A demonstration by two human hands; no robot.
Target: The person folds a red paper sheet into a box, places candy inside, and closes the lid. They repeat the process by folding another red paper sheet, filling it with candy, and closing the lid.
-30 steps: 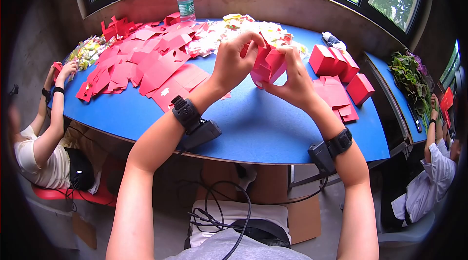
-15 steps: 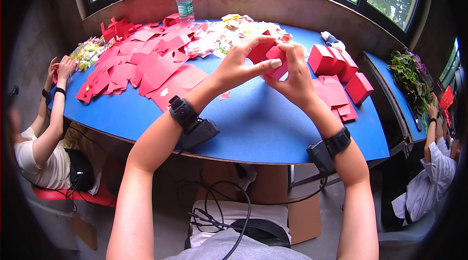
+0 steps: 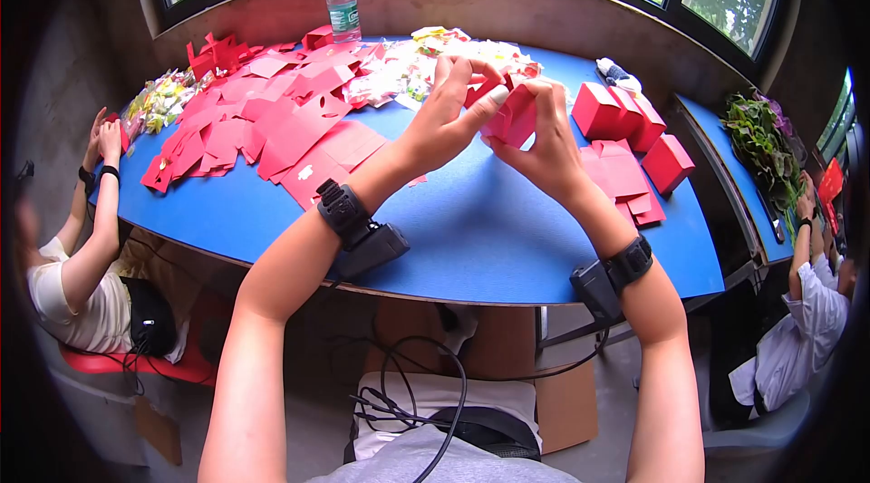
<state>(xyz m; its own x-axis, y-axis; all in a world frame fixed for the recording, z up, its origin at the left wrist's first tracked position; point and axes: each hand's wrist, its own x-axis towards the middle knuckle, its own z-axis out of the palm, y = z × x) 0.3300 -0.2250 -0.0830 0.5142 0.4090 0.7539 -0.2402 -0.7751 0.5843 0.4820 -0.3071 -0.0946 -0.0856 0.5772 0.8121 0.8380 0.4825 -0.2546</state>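
A small red paper box (image 3: 515,118) is held up over the blue table (image 3: 444,229), between my two hands. My right hand (image 3: 551,143) grips its right side, thumb below and fingers over the top. My left hand (image 3: 453,111) is closed at its left upper edge, with thumb and bent fingers on a flap there. The hands partly cover the box, and its far side is hidden. Several finished red boxes (image 3: 598,111) stand to the right of my right hand, and flat folded red card pieces (image 3: 621,177) lie just in front of them.
Red card sheets (image 3: 299,125) spread over the table's left half. Wrapped candies (image 3: 444,57) are heaped at the back, near a water bottle (image 3: 343,7). One person (image 3: 91,256) works at the left; another (image 3: 797,320) sits right, by leafy plants (image 3: 761,139).
My left hand's thumb has drawn back from the box's front face toward its upper left edge, and its fingers have lifted. The box has tilted slightly in my right hand.
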